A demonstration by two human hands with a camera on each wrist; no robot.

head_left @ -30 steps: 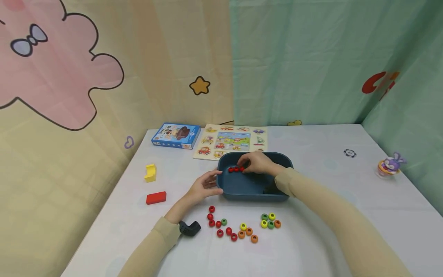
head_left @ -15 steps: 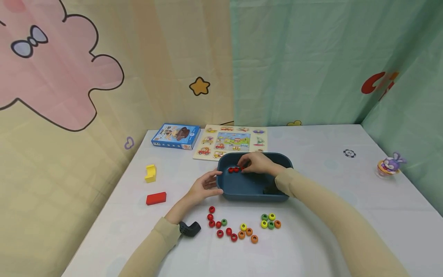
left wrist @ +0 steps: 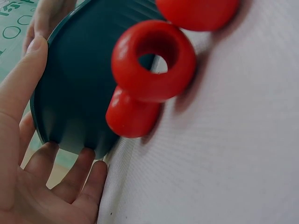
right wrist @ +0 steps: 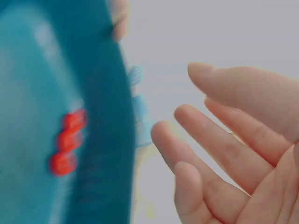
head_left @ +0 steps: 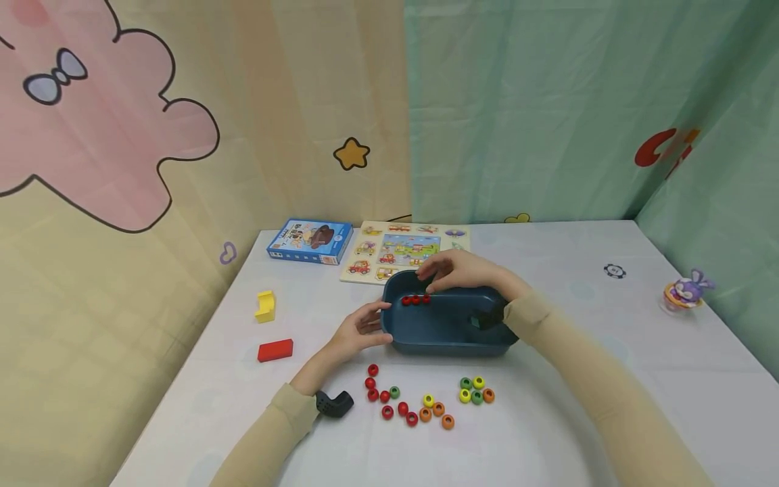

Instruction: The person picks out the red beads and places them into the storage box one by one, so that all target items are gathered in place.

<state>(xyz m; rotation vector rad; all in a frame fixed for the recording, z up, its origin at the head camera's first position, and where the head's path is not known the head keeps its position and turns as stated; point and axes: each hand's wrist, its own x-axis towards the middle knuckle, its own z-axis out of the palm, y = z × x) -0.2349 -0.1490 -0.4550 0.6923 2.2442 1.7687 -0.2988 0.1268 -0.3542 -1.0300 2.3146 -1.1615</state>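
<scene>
My left hand (head_left: 355, 333) steadies the left end of a dark blue tray (head_left: 450, 348), its thumb and fingers spread around that end. In the left wrist view the fingertips (left wrist: 86, 154) bend against the tray's wall. Three red beads (head_left: 416, 300) lie in a row inside the tray, close to its far left corner. Above the tray's far rim, my right hand (head_left: 462, 269) hovers with nothing in its fingers. From the right wrist, its fingers (right wrist: 229, 140) look loosely spread beside the tray, and the red beads (right wrist: 67, 142) appear blurred.
Loose red beads (head_left: 387, 412), orange beads (head_left: 438, 408) and a green and yellow cluster (head_left: 471, 390) lie before the tray. A red block (head_left: 275, 350) and yellow block (head_left: 264, 306) are left. Behind stand a puzzle board (head_left: 374, 243) and blue box (head_left: 310, 240); a purple toy (head_left: 689, 289) sits right.
My right hand has let go of the third red bead, leaving it in line with the other two, and has risen toward the tray's far rim. The left hand stays put.
</scene>
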